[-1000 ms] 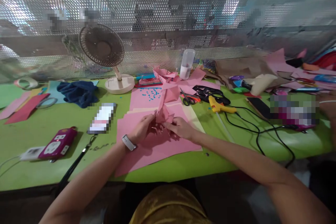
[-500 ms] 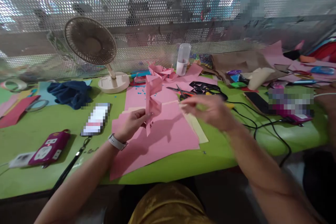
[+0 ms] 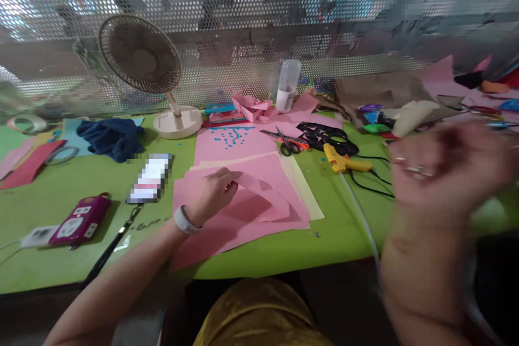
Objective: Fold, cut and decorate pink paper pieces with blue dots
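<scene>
My left hand (image 3: 217, 192), a pale band at its wrist, pinches the edge of a folded pink paper piece (image 3: 267, 200) low over a large pink sheet (image 3: 206, 246). The piece lies tilted, its inner side in shadow. Far to the right, my right hand (image 3: 450, 167) is raised above the table, blurred, with curled fingers and rings. Anything inside it is hidden. Left of that hand, a yellow glue gun (image 3: 344, 162) rests on the green table, with a pale cord or strand (image 3: 360, 211) running down from it. Dark-handled scissors (image 3: 288, 147) lie behind the sheet.
A cream fan (image 3: 178, 123) and a clear bottle (image 3: 288, 86) stand at the back. Left are a phone (image 3: 150, 178), a magenta device (image 3: 81, 220) and a dark blue cloth (image 3: 111, 139). Pink paper scraps (image 3: 251, 108) and blue bits (image 3: 229, 138) lie behind the sheets.
My right hand has moved right and up, away from the paper, uncovering the glue gun. The pink piece, upright before, has tipped down to the right in my left hand.
</scene>
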Demonstrator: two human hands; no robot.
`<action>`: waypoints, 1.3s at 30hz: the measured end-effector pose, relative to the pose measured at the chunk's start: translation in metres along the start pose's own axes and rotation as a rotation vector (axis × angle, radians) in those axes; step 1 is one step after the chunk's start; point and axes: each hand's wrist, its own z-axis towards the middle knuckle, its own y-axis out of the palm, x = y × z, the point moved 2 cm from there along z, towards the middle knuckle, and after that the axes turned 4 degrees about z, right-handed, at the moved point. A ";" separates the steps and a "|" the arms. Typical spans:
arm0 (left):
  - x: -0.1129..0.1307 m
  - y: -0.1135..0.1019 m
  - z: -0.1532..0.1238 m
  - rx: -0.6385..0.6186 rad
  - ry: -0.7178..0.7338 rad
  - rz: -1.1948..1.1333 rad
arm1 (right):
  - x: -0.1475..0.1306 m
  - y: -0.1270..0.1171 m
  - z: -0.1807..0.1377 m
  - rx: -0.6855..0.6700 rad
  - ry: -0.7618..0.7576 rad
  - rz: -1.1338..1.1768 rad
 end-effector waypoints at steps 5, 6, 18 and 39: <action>-0.003 -0.002 0.004 -0.011 -0.057 0.041 | -0.011 0.061 0.019 -0.050 0.060 0.227; -0.005 -0.002 0.004 -0.016 -0.068 0.043 | -0.015 0.068 0.024 -0.071 0.028 0.213; -0.033 -0.013 0.006 0.008 -0.193 -0.012 | -0.025 0.111 0.094 -0.188 -0.190 0.030; -0.057 -0.012 0.005 0.025 -0.131 0.280 | 0.042 0.148 0.004 -0.738 -0.005 -0.496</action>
